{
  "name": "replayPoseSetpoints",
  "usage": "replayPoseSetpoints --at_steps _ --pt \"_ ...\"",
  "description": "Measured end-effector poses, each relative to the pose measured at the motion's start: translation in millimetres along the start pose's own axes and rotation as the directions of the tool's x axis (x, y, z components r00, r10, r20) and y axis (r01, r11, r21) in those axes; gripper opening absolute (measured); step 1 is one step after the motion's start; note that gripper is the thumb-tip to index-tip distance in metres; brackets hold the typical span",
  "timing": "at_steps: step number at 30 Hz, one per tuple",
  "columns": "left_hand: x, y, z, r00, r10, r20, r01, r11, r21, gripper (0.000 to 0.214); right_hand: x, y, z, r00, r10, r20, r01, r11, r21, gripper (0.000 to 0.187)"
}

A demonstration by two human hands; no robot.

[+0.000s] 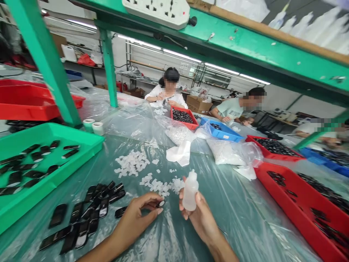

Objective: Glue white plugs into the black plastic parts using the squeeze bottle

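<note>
My right hand (200, 214) is closed round a small translucent white dropper bottle (190, 190), held upright with its nozzle up. My left hand (139, 216) pinches a small dark flat piece (160, 204) between thumb and fingertips, close to the bottle. Both hands hover over a table covered in clear plastic sheet (234, 211). Just left of my left hand lies a heap of black flat parts (89, 211). Beyond my hands small white plastic pieces (152, 182) lie scattered.
A green tray (89, 142) with black parts stands at left, red trays (275, 178) with black parts at right. Bags of white pieces (229, 151), a blue tray (226, 135) and two tape rolls (93, 125) lie further back. Two seated people work across the table. Green frame posts (49, 69) rise at left.
</note>
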State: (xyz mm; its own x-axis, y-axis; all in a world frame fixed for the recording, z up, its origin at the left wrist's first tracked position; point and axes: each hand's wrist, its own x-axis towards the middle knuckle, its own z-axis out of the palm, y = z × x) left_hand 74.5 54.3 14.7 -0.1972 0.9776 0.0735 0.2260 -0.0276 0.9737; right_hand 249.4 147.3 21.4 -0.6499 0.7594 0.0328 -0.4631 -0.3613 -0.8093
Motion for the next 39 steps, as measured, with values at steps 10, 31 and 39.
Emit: replayPoseSetpoints --at_steps 10,31,39 --pt "1.9 -5.2 -4.0 0.997 -0.069 0.035 0.068 0.997 0.030 0.021 10.1 2.4 -3.2 0.986 0.070 -0.153 -0.018 0.947 0.321 0.034" --pt "2.9 -3.9 -1.2 1.000 0.005 -0.007 -0.004 0.995 0.099 0.022 7.7 7.8 3.2 0.954 0.211 -0.214 -0.115 0.913 0.391 0.037" --pt "1.0 2.5 -1.0 0.994 0.107 -0.009 -0.105 0.989 0.104 0.020 3.0 11.3 5.7 0.954 0.128 -0.270 -0.068 0.973 0.221 0.028"
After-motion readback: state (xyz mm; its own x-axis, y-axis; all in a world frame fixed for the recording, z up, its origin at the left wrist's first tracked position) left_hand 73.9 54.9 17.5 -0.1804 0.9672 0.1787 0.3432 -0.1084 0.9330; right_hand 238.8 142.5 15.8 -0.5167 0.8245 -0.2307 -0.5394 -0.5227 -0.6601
